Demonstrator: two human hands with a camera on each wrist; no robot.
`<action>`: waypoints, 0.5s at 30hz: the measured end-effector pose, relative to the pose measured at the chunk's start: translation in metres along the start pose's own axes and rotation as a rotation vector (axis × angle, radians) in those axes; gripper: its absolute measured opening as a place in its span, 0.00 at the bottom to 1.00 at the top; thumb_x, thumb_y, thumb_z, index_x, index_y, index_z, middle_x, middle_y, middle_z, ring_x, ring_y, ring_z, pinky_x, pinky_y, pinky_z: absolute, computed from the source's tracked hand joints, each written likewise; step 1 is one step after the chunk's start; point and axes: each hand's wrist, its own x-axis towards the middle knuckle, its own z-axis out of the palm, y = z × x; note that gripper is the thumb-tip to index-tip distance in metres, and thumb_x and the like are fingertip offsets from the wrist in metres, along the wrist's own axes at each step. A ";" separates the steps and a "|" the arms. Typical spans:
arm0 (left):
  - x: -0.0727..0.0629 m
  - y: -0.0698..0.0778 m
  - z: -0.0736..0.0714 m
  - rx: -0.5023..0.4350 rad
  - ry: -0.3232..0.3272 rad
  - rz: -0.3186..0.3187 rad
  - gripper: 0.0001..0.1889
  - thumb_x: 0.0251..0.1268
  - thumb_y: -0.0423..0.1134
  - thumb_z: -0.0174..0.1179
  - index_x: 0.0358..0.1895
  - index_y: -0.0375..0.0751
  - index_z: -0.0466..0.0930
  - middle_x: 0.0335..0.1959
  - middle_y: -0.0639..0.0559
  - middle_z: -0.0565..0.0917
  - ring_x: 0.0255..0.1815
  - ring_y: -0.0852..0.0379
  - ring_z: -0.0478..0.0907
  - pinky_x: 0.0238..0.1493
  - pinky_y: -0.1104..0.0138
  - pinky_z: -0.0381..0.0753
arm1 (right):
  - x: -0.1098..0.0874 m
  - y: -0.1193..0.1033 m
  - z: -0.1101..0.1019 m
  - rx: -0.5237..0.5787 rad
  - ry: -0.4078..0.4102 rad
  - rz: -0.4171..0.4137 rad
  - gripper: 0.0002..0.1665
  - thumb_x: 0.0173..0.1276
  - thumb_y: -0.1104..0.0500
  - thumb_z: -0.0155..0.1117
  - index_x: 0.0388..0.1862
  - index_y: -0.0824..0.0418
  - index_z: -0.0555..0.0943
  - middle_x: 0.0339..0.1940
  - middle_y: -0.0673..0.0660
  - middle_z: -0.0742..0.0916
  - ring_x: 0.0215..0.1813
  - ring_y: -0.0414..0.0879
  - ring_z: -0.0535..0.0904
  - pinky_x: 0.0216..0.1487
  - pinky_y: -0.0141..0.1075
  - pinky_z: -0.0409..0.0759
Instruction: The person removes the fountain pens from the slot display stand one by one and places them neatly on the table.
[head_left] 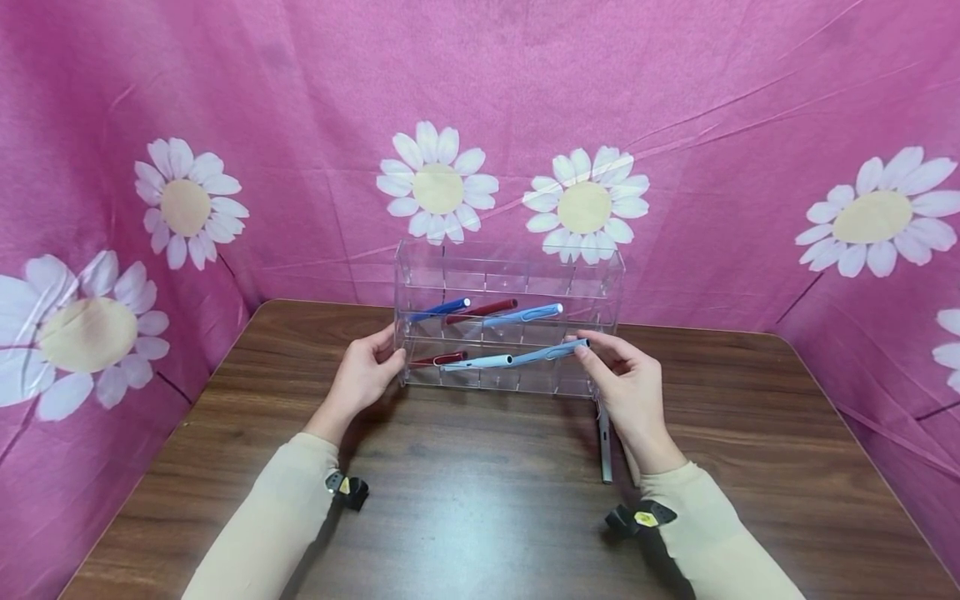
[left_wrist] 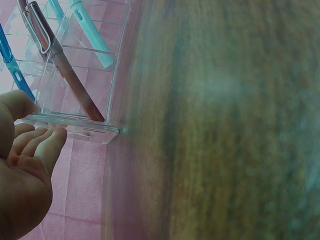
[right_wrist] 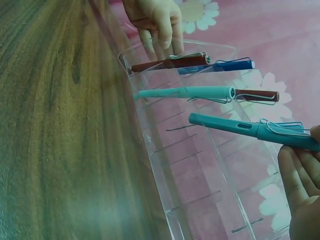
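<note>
A clear acrylic pen rack (head_left: 495, 389) stands in tiers towards the back of the table. My left hand (head_left: 363, 371) grips its left side panel, thumb on one face and fingers on the other. Between thumb and fingers, my right hand (head_left: 636, 396) pinches a blue fountain pen (right_wrist: 227, 125) by its capped end, its other end over the bottom tier. That tier also holds a dark red pen (left_wrist: 75, 85) and a pale mint pen (right_wrist: 200, 92). One tier up lie a dark blue pen (head_left: 441, 309), another dark red pen (head_left: 482, 312) and a light blue pen (head_left: 525, 314).
A grey pen (head_left: 605, 446) lies on the wooden table (head_left: 450, 517) below the right hand, which partly covers it. A pale, slender thing (head_left: 630, 460) beside it is mostly hidden by the wrist. A pink cloth (head_left: 322, 108) with daisies hangs behind and at both sides.
</note>
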 end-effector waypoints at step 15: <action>0.000 0.000 -0.001 0.003 -0.006 -0.015 0.28 0.76 0.26 0.57 0.77 0.27 0.70 0.66 0.29 0.83 0.66 0.36 0.83 0.57 0.80 0.80 | 0.002 -0.008 -0.009 0.000 0.019 -0.042 0.17 0.75 0.71 0.69 0.60 0.74 0.87 0.43 0.42 0.96 0.40 0.34 0.91 0.43 0.26 0.88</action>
